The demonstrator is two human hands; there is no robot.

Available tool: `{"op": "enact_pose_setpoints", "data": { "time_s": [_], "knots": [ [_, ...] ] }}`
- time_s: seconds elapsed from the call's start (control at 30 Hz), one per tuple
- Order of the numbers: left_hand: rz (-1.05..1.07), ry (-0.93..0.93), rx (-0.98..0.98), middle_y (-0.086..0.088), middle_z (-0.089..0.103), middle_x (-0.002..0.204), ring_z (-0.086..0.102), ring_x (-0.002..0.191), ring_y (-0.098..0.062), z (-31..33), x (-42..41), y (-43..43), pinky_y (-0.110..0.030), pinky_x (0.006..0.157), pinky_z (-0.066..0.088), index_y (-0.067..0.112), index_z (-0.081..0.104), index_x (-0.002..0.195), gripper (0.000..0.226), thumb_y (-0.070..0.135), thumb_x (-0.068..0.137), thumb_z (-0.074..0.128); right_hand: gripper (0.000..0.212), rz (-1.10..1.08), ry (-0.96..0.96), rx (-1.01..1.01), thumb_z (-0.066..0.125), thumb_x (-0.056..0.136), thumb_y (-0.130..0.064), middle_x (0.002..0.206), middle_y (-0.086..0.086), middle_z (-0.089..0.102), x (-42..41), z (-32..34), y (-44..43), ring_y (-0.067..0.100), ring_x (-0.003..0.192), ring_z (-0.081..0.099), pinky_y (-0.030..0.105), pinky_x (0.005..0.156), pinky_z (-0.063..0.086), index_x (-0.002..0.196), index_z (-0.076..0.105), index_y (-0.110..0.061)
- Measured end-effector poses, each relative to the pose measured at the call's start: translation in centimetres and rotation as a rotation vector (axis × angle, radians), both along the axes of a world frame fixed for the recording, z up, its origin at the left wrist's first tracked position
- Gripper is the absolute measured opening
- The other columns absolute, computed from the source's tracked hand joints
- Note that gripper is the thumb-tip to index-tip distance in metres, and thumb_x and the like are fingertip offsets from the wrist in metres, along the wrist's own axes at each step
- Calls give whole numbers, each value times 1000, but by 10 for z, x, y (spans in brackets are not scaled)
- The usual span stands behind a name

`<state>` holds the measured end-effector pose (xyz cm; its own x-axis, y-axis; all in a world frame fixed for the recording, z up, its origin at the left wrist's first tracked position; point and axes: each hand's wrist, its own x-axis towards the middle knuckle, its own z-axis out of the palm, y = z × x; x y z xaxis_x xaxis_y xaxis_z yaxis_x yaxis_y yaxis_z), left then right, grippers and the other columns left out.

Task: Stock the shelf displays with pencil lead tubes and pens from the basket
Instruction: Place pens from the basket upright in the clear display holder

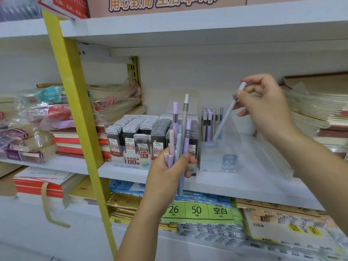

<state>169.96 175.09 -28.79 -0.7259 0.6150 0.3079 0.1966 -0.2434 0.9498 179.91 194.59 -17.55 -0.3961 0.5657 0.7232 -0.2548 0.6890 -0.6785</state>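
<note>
At centre right of the frame, a pale pen (227,114) tilts into the clear box (244,153), pinched by the right hand (263,104). At lower centre, the left hand (167,174) grips a bunch of pens (175,121) in front of the lead tubes (139,129) on the shelf (226,182).

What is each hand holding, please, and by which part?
Left hand grips several pens by their lower halves; right hand pinches one pale pen near its top.

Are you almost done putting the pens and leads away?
Not yet. The lead tube display looks packed full, so that seems done. A few standing pens fill one corner of the clear pen box. The right hand pinches a pale blue pen, tip pointing into the box. The left hand grips a bunch of pens to go in, and most of the box is bare.
</note>
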Motion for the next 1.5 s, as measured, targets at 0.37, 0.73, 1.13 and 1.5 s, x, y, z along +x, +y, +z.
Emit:
{"op": "enact_pose_setpoints", "data": {
  "time_s": [0.37,0.73,1.13,1.5],
  "knots": [
    [18,12,1,11,68,64,55,52,-2,-2,-4,0,-13,51,45,19,72,85,19,25,98,60,21,-129,-386,394,59,94,-16,90,-12,60,-32,-34,22,13,81,66,17,68,48,96,48,-33],
    [10,-2,-15,10,67,63,55,53,-3,-1,-5,0,-15,52,46,22,73,82,22,27,98,60,16,-193,-432,366,65,90,-14,80,1,66,-49,-31,33,18,71,66,37,71,57,91,51,-22],
    [-96,18,-55,14,67,62,53,50,-1,1,-3,-4,-10,49,43,3,69,100,24,24,100,57,20,67,-224,120,56,95,-24,87,-6,66,-24,-21,-29,2,76,59,10,68,46,110,59,-37],
    [-95,28,-74,9,73,72,56,56,-5,0,-1,-5,-14,56,48,9,70,98,19,25,98,60,24,243,86,-192,55,96,-5,80,1,76,-8,-2,-31,19,67,71,23,52,52,102,52,-28]
  ]
}}
